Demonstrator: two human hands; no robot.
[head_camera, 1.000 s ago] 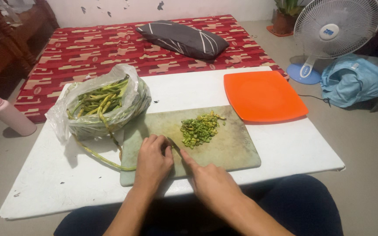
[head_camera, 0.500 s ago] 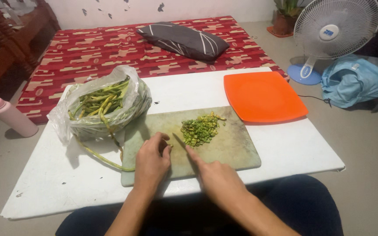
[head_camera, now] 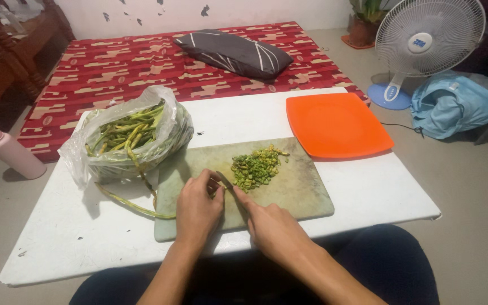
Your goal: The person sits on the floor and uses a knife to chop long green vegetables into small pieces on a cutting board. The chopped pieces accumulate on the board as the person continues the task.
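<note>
The person sits at a low white table (head_camera: 334,197) with both hands down on a pale green cutting board (head_camera: 295,192). The left hand (head_camera: 197,210) is curled, knuckles up, fingertips pressed onto the board; whatever it pins there is hidden under the fingers, so I cannot tell what it holds. The right hand (head_camera: 272,229) is closed round the handle of a knife (head_camera: 225,181), forefinger stretched along the top, and the blade points away from the person, its tip just beside the left fingertips.

Right at the blade's far side lies a heap of chopped green beans (head_camera: 256,165), small green and yellowish bits, near the middle of the board. A few bits are scattered at the heap's far edge.

To the left of the board a clear plastic bag (head_camera: 159,144) sags open on the table, full of whole long beans (head_camera: 124,133). 1 long bean (head_camera: 128,203) trails out of it and curves along the table to the board's left edge.

Beyond the board's right corner sits a square orange plate (head_camera: 337,124), touching or just overlapping the board. Off the table, a pink bottle (head_camera: 8,152) stands on the floor at left, and a white standing fan (head_camera: 425,39) at right beside a bundle of light blue cloth (head_camera: 456,104). A dark striped pillow (head_camera: 232,53) lies on the red patterned mat (head_camera: 97,70) behind.
</note>
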